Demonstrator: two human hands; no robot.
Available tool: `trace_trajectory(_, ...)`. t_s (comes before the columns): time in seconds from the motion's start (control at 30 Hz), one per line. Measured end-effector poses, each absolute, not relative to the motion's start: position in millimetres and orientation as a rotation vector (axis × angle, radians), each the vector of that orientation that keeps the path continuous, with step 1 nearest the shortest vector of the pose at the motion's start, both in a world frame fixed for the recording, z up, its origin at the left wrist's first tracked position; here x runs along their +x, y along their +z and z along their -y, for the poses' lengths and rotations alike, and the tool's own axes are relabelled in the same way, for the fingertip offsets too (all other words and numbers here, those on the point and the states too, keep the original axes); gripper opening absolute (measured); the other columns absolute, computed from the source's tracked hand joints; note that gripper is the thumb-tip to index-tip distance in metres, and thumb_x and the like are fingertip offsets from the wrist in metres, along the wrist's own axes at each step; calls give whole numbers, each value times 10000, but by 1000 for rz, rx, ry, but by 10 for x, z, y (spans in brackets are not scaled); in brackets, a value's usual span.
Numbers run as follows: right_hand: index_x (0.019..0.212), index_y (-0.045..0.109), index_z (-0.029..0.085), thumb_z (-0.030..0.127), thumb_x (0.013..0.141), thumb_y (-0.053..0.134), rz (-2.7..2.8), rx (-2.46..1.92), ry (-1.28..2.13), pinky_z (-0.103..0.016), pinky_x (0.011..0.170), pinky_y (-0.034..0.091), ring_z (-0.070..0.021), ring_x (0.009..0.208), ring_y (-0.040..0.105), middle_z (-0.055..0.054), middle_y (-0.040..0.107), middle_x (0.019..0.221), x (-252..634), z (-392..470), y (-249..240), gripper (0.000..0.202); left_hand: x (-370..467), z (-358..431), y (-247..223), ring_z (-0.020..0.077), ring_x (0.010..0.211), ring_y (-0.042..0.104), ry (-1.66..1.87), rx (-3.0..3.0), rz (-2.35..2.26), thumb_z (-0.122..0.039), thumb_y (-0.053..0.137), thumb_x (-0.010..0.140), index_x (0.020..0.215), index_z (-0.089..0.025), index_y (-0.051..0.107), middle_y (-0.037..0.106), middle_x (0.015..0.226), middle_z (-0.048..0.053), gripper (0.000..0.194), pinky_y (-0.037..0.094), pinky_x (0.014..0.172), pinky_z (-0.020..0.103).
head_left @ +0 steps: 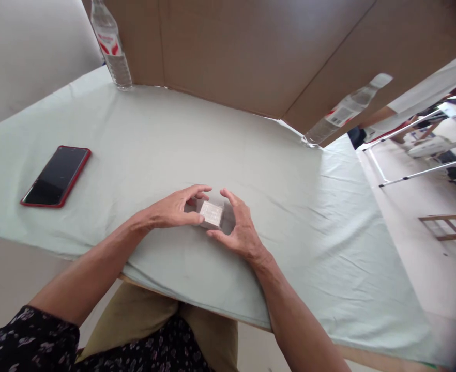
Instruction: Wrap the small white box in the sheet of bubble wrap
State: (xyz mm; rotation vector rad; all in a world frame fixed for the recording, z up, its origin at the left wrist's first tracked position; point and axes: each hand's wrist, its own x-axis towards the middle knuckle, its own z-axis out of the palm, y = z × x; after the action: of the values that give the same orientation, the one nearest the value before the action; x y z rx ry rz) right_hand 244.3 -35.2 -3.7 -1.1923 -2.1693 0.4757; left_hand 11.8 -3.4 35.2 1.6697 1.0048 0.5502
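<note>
Near the front edge of the pale green cloth [228, 139], between the left hand [169, 210] and the right hand [243, 228], a small pale block [212, 213], with fine, grid-like marks on its top, a little blurred. At the left side of it, left fingers in a loose, open curve, with the forefinger directed behind the block and the thumb tip just at its near left corner. Impossible to tell, from this angle, about real contact of thumb and block. At the other side, right fingers also widely spread, in the form of a letter C, with a visible gap before the block and nothing held. Farther to the left, flat on the cloth, a phone [57, 178] with dark screen and red case, well apart from both hands. At the back, like a wall, brown cardboard [228, 51] with fold lines. Beside its left end, a clear bottle [112, 51] with red and white label; near its right end, a second bottle [340, 116], leaning to the right in this view. Beyond the cloth, at the right, metal bars [425, 171] and a wooden frame [447, 217] similar to a ladder. At the bottom, olive trousers [135, 305] and a black floral sleeve [30, 336].
</note>
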Motion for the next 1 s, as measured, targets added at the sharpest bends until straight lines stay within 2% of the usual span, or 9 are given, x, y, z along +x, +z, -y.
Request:
trace_trajectory(0.1,1527,265,277,431,795,740,2156,-1167,491,-534,1047,422,-324,1236,558,-128,593,1330,2417,370,-16,886,103,65,359,270,1170,562,508,1804,-968,-271,682,730,1493,-226,391,577,1372,112,818,473,947,373)
trace_trajectory(0.17,1495,320,287,364,807,726,2119,-1172,476,-516,1022,437,-305,1164,594,-105,634,1246,2402,394,16,803,135,85,342,247,1104,583,569,1834,-976,-247,652,744,1483,-226,404,618,1280,94,779,479,925,360)
trace_trajectory(0.27,1468,358,293,311,811,712,2054,-1187,420,-504,1023,434,-301,1160,594,-97,643,1238,2403,414,52,746,204,94,307,229,1049,590,678,1846,-989,-249,649,745,1466,-215,422,635,1221,81,757,476,944,362)
trace_trajectory(0.43,1455,396,257,406,823,700,2141,-1175,428,-532,1064,403,-324,1244,561,-132,612,1333,2457,359,30,717,234,62,260,339,1325,444,602,1966,-1032,-351,707,734,1481,-168,410,514,1433,166,824,358,1120,479)
trace_trajectory(0.53,1432,436,266,470,862,655,2087,-1176,490,-538,1100,384,-324,1342,495,-131,543,1441,2493,343,45,644,188,53,260,354,1403,371,568,1939,-1031,-433,730,735,1537,-181,302,419,1521,178,943,315,1157,514)
trace_trajectory(0.6,1355,518,277,427,893,630,2011,-1155,504,-526,1102,389,-302,1336,507,-114,566,1419,2511,354,81,498,153,58,272,340,1412,372,579,1923,-1038,-411,723,742,1559,-203,239,412,1528,168,972,321,1159,510)
trace_trajectory(0.73,1043,692,271,328,914,601,1931,-1078,473,-502,1067,429,-277,1257,570,-85,643,1298,2532,386,156,168,128,70,284,327,1417,374,552,1977,-1049,-332,691,743,1561,-192,234,418,1519,164,947,327,1165,492)
trace_trajectory(0.83,975,727,280,315,922,577,1987,-1010,455,-507,1092,415,-275,1300,542,-66,650,1288,2534,394,175,163,145,66,272,329,1405,385,532,2027,-1056,-339,686,748,1555,-188,251,453,1495,159,929,328,1163,505)
trace_trajectory(1.0,1045,743,274,371,940,569,2120,-1004,401,-513,1126,373,-283,1358,498,-73,637,1343,2513,387,162,225,182,49,242,345,1389,407,521,2032,-1091,-432,700,758,1545,-148,274,459,1493,185,939,334,1156,514)
